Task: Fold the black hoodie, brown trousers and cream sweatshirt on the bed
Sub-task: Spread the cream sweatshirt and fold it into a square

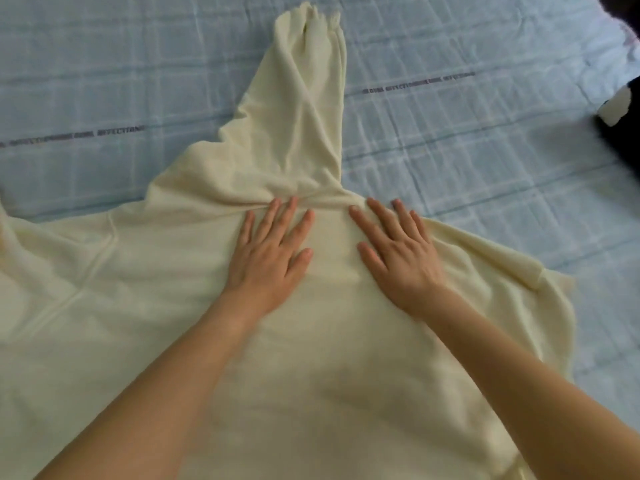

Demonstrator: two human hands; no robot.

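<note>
The blue checked bed sheet (450,140) carries the cream sweatshirt (156,306), spread across its near half; one sleeve (308,98) runs away from the person, bunched where it joins the body; left hand (270,258) and right hand (398,254) press flat there, fingers straight, gripping nothing; this looks like smoothing before the first fold; next, the sleeve probably needs pinching and drawing back across the body.

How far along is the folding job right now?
Done: nothing confirmed; a black item at the right edge may be the hoodie, its state unclear. In hand: the cream sweatshirt lies spread on the bed, one sleeve stretched away, left hand and right hand pressing flat on it. Left: folding it; the brown trousers are not in view.
</note>
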